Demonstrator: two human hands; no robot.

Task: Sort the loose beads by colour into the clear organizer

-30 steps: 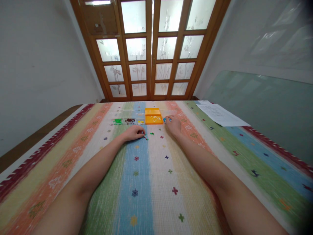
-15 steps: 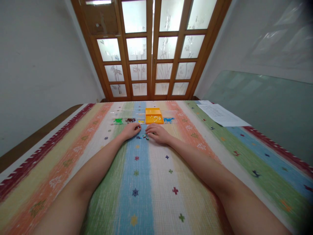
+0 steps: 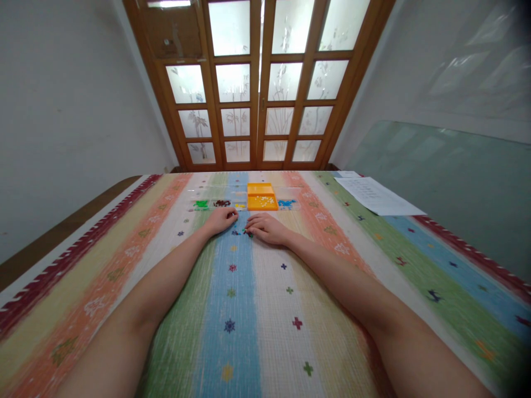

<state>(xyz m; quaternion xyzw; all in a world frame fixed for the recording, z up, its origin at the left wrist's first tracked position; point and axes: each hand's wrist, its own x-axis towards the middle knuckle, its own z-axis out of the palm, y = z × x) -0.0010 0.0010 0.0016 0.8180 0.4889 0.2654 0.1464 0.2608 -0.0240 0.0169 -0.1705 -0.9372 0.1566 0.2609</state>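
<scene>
Currently, you have two bare hands over the tablecloth [image 3: 274, 309], one orange box [image 3: 263, 209] and five colour groups of small beads behind them. Count the groups from left to right: one green heap [image 3: 201, 204], one brown heap [image 3: 222, 203], one yellow heap [image 3: 239, 206], one scatter of white beads [image 3: 264, 200] in the orange box, and one blue heap [image 3: 286, 203]. Clear plastic surrounds the four coloured heaps. Individual beads are too small to count. Two small clusters of loose beads lie on the cloth: the left cluster [image 3: 235, 232] below your left fingertips, the right cluster [image 3: 248, 234] at your right fingertips.

Your left hand [image 3: 223, 220] is turned inward, fingers curled, thumb and forefinger close together, just in front of the brown and yellow heaps. Whether it grasps a bead cannot be told. Your right hand [image 3: 267, 228] lies low, palm down, fingers pointing left and slightly bent. Its grip cannot be told either. Both forearms converge from the near corners; the hands are near each other, not touching.
</scene>
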